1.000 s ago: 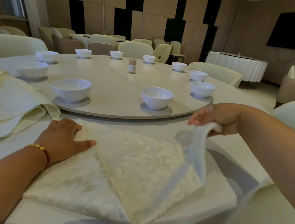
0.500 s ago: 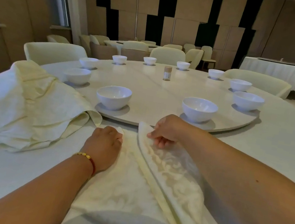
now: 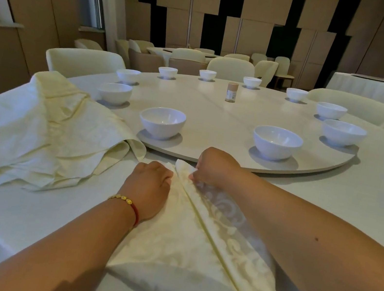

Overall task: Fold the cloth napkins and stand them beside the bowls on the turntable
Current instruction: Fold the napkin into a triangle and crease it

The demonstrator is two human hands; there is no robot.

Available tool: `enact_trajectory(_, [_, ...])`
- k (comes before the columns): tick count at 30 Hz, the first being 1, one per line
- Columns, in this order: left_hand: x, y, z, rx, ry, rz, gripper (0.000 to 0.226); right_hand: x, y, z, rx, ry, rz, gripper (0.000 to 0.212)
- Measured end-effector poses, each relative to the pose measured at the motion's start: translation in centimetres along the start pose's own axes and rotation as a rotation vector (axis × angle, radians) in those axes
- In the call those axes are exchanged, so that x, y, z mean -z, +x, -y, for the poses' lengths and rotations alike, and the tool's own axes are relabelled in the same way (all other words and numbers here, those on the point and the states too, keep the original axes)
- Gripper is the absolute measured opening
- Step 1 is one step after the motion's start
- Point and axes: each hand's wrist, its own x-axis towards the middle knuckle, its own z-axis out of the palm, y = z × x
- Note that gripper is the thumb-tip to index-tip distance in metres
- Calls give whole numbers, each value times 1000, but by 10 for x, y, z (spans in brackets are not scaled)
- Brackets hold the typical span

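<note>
Altogether ten white bowls [image 3: 162, 122] ring the round turntable [image 3: 217, 114] – one small jar [image 3: 231, 92] near its centre. Just before it, one cream napkin [image 3: 194, 243] lies on the table; the left hand [image 3: 146, 187] presses it, fingers curled, while the right hand [image 3: 215, 167] pinches its far corner. More napkins [image 3: 34, 133] lie heaped left.

A napkin [image 3: 184, 241] lies at lower centre of the frame on the surface [image 3: 369, 197], both hands on its far end. A heap of napkins [image 3: 34, 133] sits at left. Behind, the turntable [image 3: 215, 121] carries bowls [image 3: 162, 122] round its rim and a small jar [image 3: 231, 92] near the middle.
</note>
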Motion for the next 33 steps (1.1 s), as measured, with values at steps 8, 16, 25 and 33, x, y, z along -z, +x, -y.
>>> enact_trajectory(8, [18, 12, 0, -63, 158, 270, 42, -7, -5, -3, 43, 4, -62, 20])
enact_trajectory(16, [37, 26, -3, -52, 127, 390, 26, -13, -84, -17, 600, 148, -198, 25])
enact_trajectory(25, [40, 33, -3, -131, 373, 496, 43, -25, -133, -38, 910, -236, 342, 70])
enact_trajectory(33, [49, 31, -18, -55, 503, 628, 62, -9, -110, -42, 468, 390, 64, 24])
